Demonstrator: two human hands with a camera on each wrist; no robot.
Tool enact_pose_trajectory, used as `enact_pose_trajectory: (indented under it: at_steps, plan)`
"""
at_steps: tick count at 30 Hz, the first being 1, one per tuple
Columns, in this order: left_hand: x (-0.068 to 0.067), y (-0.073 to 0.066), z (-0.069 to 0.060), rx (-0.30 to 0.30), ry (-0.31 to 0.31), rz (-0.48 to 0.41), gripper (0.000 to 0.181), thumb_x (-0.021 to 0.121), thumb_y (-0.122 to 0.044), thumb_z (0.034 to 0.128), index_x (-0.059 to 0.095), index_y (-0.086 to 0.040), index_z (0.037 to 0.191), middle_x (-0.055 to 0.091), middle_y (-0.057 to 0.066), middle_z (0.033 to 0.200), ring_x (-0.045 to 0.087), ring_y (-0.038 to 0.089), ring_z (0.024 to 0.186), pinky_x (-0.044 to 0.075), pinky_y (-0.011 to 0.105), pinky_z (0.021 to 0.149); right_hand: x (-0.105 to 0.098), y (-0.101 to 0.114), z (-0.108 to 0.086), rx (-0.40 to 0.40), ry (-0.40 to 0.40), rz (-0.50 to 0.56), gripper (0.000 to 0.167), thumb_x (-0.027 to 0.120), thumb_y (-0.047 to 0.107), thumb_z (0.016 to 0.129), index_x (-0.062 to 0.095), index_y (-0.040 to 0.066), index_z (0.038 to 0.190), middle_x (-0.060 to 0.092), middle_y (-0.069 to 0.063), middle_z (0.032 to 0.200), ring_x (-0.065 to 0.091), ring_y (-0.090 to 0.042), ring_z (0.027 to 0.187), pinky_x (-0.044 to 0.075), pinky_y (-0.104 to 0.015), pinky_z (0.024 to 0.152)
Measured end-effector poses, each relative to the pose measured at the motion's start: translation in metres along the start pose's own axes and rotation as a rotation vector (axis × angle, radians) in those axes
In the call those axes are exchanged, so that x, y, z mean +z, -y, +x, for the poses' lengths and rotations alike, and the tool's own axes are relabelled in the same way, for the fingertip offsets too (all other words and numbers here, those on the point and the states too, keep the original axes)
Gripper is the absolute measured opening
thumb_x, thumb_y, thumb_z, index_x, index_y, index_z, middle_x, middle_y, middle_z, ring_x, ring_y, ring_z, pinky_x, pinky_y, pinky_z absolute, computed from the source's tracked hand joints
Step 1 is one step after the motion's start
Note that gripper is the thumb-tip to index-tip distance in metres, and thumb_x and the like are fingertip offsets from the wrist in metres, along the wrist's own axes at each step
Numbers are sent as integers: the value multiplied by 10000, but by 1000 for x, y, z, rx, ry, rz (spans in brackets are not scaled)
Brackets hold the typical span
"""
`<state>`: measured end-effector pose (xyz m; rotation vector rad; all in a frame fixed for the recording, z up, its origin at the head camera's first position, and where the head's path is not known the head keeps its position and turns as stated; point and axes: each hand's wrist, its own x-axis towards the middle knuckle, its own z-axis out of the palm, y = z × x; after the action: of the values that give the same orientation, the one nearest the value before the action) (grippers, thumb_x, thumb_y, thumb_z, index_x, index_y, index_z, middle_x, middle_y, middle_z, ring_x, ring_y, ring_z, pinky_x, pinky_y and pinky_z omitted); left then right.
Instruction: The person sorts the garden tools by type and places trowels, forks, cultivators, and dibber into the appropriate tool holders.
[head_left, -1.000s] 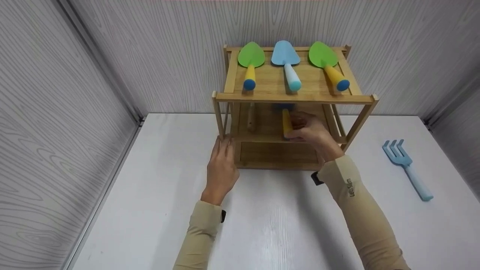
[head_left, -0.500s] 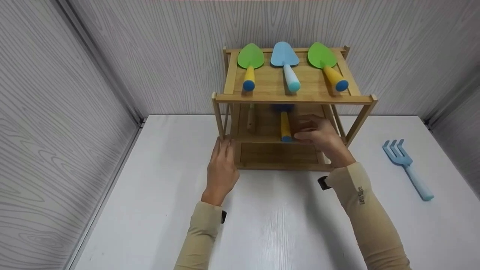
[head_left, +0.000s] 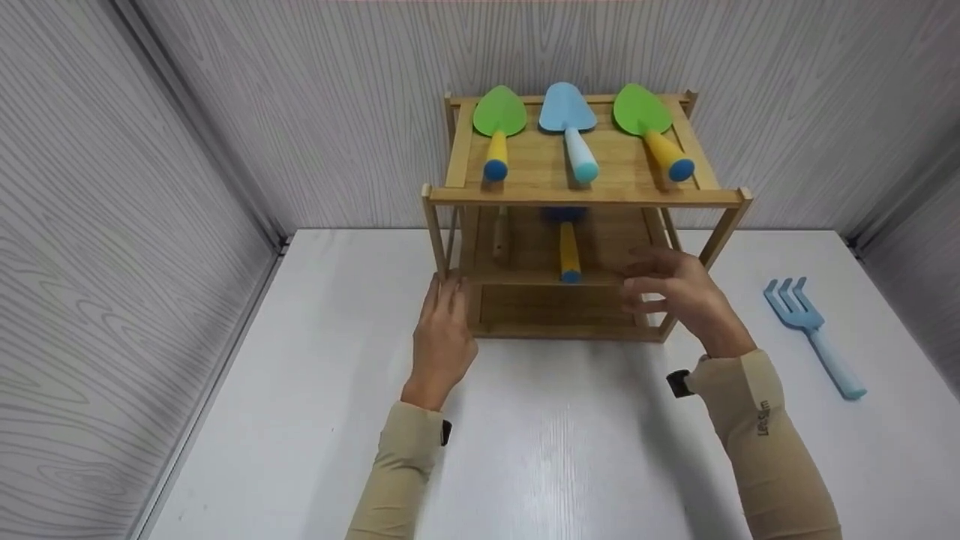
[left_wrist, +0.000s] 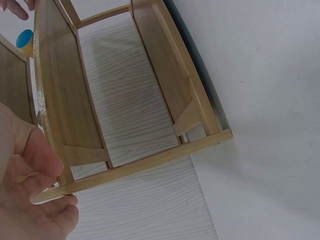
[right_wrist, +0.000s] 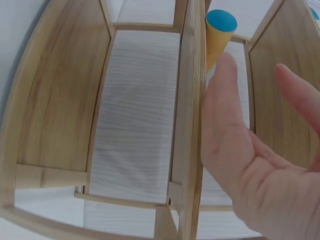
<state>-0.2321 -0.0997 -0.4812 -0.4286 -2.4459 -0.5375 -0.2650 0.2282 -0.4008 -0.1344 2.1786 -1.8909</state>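
A three-tier wooden shelf (head_left: 592, 197) stands on the white table. My left hand (head_left: 442, 337) holds its front left post, thumb on one side and fingers on the other in the left wrist view. My right hand (head_left: 679, 289) is by the shelf's right front, fingers spread and slightly bent, holding nothing. Left of it, on the middle tier, lies a garden tool with a yellow handle (head_left: 569, 251); its dark blue head is partly hidden by the top tier. A wooden-handled tool (head_left: 500, 236) lies further left on that tier, its head hidden.
Two green trowels, one at left (head_left: 500, 112) and one at right (head_left: 641, 110), lie on the top tier with a light blue trowel (head_left: 568, 110) between them. A light blue hand fork (head_left: 814, 330) lies on the table at right. Wood-patterned panels surround the table.
My right hand has let go of the yellow handle and moved right and toward me. The yellow-handled tool stays on the middle tier. My left hand keeps its place.
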Motion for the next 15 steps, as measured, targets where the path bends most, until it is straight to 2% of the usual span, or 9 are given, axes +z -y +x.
enact_pose_trajectory:
  at_steps: [9,15]
  plan:
    - [0,0,-1,2,-10,-9,576,591,219,802,526,121,1365,504,260,1422,407,506,1370,414,506,1083,-11,-8,-12,-14,22,-18,686,654,76,973,303,-75,1543,466,-276,1421,687,-208,1038,587,-419,861]
    - [0,0,-1,-10,8,-7,588,597,212,808,520,113,1383,498,251,1437,400,496,1381,405,497,1093,-18,-15,-20,-8,16,-22,620,682,103,963,403,-71,1488,502,-231,1369,706,-208,1003,591,-401,852]
